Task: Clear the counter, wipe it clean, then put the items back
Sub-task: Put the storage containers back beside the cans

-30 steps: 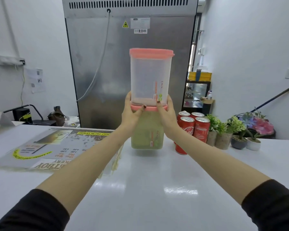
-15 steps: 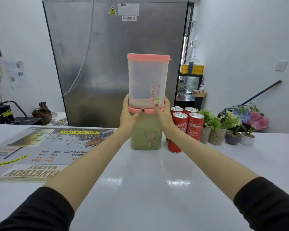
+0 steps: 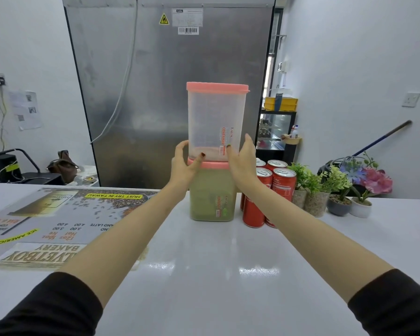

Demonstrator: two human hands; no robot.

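A clear upper container (image 3: 215,117) with a pink lid stands stacked on a lower container (image 3: 211,192) full of green powder, which rests on the white counter (image 3: 216,275). A little pinkish powder lies at the upper one's bottom. My left hand (image 3: 183,164) and my right hand (image 3: 243,161) flank the base of the upper container. Both thumbs touch its front. The right fingers stand straight and slightly off its side; the left fingertips sit at its left edge.
Several red cans (image 3: 269,190) stand just right of the stack, then small potted plants (image 3: 318,190) and flowers (image 3: 371,180). A menu poster (image 3: 54,219) lies on the counter's left. A steel fridge (image 3: 170,93) rises behind.
The two stacked containers came down onto the counter beside the cans. My fingers, which gripped the upper container's base, have loosened and spread away from its sides.
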